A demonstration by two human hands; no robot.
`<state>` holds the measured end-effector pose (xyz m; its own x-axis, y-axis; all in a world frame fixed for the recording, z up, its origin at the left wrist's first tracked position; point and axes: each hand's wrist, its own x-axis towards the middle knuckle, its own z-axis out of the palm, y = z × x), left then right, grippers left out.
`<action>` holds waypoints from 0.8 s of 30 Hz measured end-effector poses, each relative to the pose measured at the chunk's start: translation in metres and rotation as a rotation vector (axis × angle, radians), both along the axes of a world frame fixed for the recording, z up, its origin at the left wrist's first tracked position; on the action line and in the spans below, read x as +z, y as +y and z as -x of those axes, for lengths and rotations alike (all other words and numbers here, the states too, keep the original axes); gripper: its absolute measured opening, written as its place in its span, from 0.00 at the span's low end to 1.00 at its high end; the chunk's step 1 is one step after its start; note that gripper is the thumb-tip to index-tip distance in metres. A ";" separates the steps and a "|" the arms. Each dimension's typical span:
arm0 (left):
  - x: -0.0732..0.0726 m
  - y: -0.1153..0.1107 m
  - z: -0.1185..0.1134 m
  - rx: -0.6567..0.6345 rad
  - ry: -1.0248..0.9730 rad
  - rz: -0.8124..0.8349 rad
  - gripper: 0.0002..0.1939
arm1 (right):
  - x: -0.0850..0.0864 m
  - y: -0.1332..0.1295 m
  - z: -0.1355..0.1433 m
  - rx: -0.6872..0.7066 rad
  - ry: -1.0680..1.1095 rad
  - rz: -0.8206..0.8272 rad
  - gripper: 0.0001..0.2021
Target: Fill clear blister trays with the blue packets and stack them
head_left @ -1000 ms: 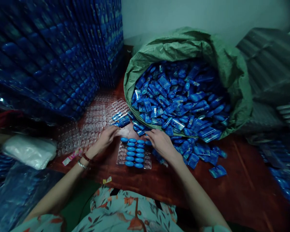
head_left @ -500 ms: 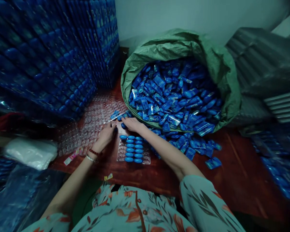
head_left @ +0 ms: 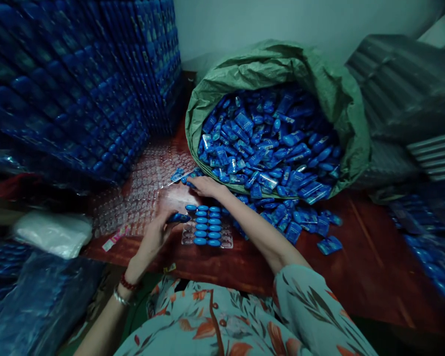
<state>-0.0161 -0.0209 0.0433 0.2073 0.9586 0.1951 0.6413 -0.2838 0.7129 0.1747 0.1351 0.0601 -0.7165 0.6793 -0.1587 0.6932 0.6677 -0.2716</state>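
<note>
My left hand (head_left: 156, 235) is closed on a glossy blue packet (head_left: 178, 217), which sticks out past the fingertips toward the clear blister tray (head_left: 228, 240). Blue oval pieces (head_left: 207, 227) sit in the tray's middle in two columns, with one more piece at the upper left. Clear cups show along its side edges. Farther back, my right hand (head_left: 209, 188) has its fingertips pinched on a small blue packet (head_left: 187, 180) beside the sack's rim. Its fingers are partly hidden, so the exact grip is hard to see.
A green sack (head_left: 203, 106) full of blue packets (head_left: 267, 148) lies open at the back. More packets spill along its front. Clear blister sheets (head_left: 144, 183) spread to the left, below tall stacks of blue packs (head_left: 107, 89). A white plastic bundle (head_left: 52, 232) lies at left.
My left hand has drawn back toward me and now shows a blue packet between its fingers. My right hand has stayed in nearly the same place.
</note>
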 end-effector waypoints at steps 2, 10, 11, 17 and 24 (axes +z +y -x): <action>-0.007 0.001 -0.006 -0.024 0.075 -0.064 0.13 | 0.011 -0.010 -0.011 -0.048 0.267 0.011 0.24; -0.027 0.022 -0.008 -0.295 0.339 -0.290 0.18 | 0.037 -0.106 -0.105 -0.627 1.110 0.169 0.11; -0.027 0.022 -0.008 -0.320 0.349 -0.304 0.18 | 0.033 -0.121 -0.114 -0.675 1.099 0.122 0.09; -0.026 0.020 -0.011 -0.317 0.357 -0.259 0.18 | -0.019 -0.176 -0.118 -0.714 0.844 -0.220 0.09; -0.030 0.031 -0.009 -0.416 0.382 -0.198 0.20 | -0.035 -0.155 -0.100 -0.319 0.463 -0.237 0.17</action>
